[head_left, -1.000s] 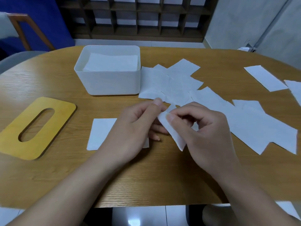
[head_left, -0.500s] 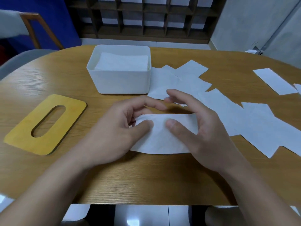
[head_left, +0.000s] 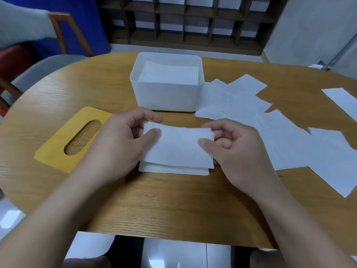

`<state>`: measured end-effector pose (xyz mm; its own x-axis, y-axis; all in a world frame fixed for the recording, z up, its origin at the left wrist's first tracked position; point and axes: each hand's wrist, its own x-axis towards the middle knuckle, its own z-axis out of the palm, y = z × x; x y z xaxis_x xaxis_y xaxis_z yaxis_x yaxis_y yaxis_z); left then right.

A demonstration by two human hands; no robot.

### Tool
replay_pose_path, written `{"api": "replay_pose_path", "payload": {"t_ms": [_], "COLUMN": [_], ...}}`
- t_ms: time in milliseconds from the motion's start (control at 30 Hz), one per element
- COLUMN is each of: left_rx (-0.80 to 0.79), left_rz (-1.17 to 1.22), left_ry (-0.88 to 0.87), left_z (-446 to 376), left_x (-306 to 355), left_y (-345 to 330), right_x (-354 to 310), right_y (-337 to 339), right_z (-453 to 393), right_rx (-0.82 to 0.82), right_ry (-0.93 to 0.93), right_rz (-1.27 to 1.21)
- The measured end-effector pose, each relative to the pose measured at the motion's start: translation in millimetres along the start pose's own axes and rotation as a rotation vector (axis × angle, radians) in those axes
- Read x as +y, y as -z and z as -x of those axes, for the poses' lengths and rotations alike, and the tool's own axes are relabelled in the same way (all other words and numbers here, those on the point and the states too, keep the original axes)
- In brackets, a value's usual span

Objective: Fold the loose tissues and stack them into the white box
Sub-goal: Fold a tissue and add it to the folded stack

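Now the folded tissue (head_left: 178, 147), flat under the hands half a second ago, is pinched at both ends by the left hand (head_left: 123, 142) and right hand (head_left: 234, 149), just before the white box (head_left: 167, 93), probably ready for stacking.

Both bare forearms reach forward from the near edge of the bench and angle inward toward each other. The left hand (head_left: 119, 144) sits with its back turned up, thumb laid flat on top of the folded tissue (head_left: 178, 147) and the curled fingers tucked behind that tissue's left end, pinching it. The right hand (head_left: 237, 149) mirrors it at the right end: thumb pressed on the top face near the corner, fingers curled underneath, knuckles bent. The hands stay well apart, the wrists level and low over the bench.
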<state>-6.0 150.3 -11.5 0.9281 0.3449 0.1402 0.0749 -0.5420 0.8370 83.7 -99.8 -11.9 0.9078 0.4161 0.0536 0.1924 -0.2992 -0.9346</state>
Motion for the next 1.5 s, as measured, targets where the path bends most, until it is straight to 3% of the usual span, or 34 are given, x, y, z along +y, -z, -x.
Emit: {"api": "replay_pose_path", "payload": {"t_ms": [233, 400, 600, 933, 1167, 1367, 1500], "left_rx": [-0.078, -0.057, -0.279, -0.364, -0.324, -0.133, -0.082], "left_rz": [-0.321, -0.338, -0.509, -0.437, -0.127, 0.678, 0.683], "left_ry": [-0.079, -0.117, -0.038, 0.043, 0.102, 0.146, 0.062], "left_z": [7.4, 5.2, 9.7, 6.5, 1.2, -7.4, -9.0], "left_x": [-12.6, -11.0, -1.6, 4.4, 6.3, 23.7, 32.7], "left_y": [-1.1, 11.1, 7.7, 4.6, 4.3, -31.4, -56.3], "right_x": [9.1, 2.6, 1.0, 0.8, -2.1, -5.6, 2.5], "right_y": [-3.1, 10.0, 1.2, -1.3, -2.5, 6.5, 9.2], "right_z": [-2.4, -4.8, 0.0, 0.8, 3.3, -1.2, -2.0], "right_rx": [-0.001, 0.043, -0.176, -0.28, -0.257, -0.005, 0.072], "right_ry": [0.126, 0.077, 0.046, 0.066, 0.078, 0.072, 0.054], "right_rz": [0.519, 0.379, 0.552, 0.539, 0.399, -0.161, -0.245]}}
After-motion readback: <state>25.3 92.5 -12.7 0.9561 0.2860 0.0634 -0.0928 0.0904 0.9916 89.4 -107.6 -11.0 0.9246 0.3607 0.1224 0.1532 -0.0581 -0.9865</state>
